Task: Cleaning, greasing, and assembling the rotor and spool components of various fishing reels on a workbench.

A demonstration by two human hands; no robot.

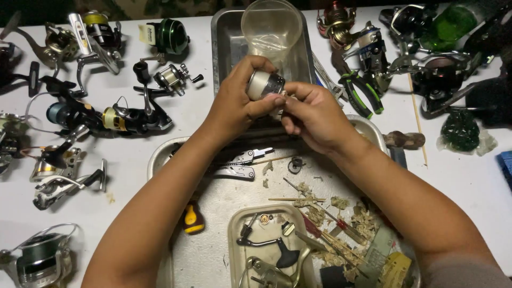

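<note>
L hand (pixel 234 104) is clenched round a small silver fishing-reel spool (pixel 263 84), grip wrapping it from the left w/ thumb underneath; spool sits up off the surface, above the near edge of a rectangular metal pan (pixel 224 37). R hand (pixel 314 114) meets it from the right, fingertips (pixel 282 100) pinching at the spool's lower right edge; what exactly they nip is too small to tell. A clear plastic cup (pixel 272 24) stands in the pan just behind the spool. Below the hands, a big round metal tray (pixel 213 213) carries folding pliers (pixel 242 162), thin sticks, tangled scraps of line & a smaller oval dish (pixel 234 234) w/ a reel handle and other parts in it. A yellow-handled tool (pixel 193 217) lies on the tray near the L forearm. Green-handled pliers (pixel 362 90) rest on the white surface (pixel 469 176) right of the pan. Many spinning reels (pixel 128 114) spread over both sides of the surface, well apart from the hands.
</note>
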